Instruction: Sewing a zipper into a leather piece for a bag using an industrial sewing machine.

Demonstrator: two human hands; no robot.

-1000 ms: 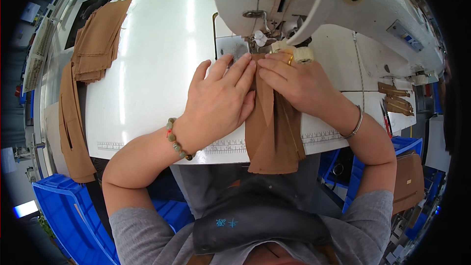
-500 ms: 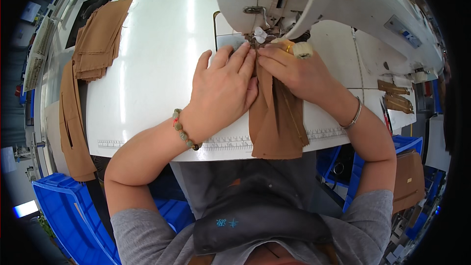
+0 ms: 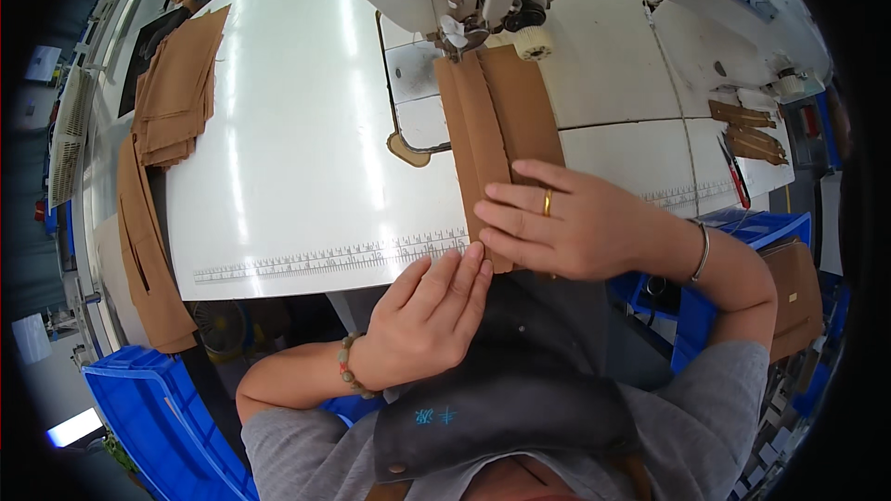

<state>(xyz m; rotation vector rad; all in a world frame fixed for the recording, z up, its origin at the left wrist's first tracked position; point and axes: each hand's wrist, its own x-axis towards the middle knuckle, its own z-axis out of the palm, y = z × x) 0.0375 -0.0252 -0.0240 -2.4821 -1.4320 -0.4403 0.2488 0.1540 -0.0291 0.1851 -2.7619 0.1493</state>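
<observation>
A brown fabric piece (image 3: 478, 130) runs from under the sewing machine's needle area (image 3: 457, 37) down to the table's front edge, with a folded seam along its length. At its near left corner my left hand (image 3: 422, 315) is closed, the fingertips pressed together on the cloth; the thumb is hidden. My right hand (image 3: 580, 227) lies over the near right part of the fabric, fingers stretched out and slightly apart. Part of the cloth's near end is covered by that hand.
A stack of brown fabric pieces (image 3: 181, 88) lies at the table's left, above a long brown piece (image 3: 153, 250). Red-handled snips (image 3: 740, 181) and small brown strips (image 3: 754, 142) are at the right. Blue bins (image 3: 167, 417) stand below the table. A printed ruler (image 3: 278, 267) follows the front edge.
Both hands have drawn back from the needle area toward the table's front edge. The fabric, bunched before, now lies flatter and extends straight. My right hand's fingers have spread out.
</observation>
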